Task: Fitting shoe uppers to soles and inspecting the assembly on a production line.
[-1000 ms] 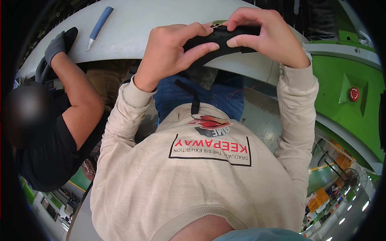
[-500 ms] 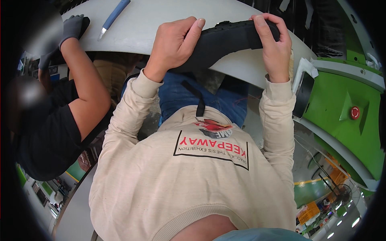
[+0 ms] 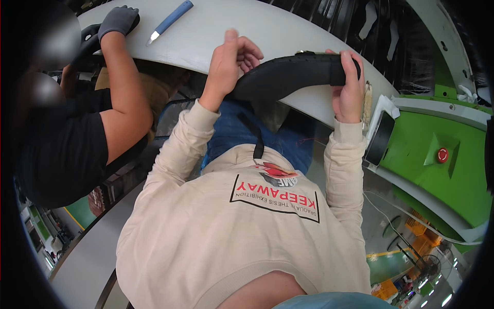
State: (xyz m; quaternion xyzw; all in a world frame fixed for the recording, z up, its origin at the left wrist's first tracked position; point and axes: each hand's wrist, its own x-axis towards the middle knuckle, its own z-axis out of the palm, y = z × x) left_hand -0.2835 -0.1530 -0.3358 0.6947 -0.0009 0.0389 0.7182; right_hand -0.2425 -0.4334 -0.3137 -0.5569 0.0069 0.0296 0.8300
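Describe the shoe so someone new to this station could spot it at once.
Start at the white table across the top, then find the bare right hand near its right end. That hand grips the heel end of the black shoe, whose toe points toward the left hand. A bare hand holds it, whereas the co-worker's hand wears a grey glove.
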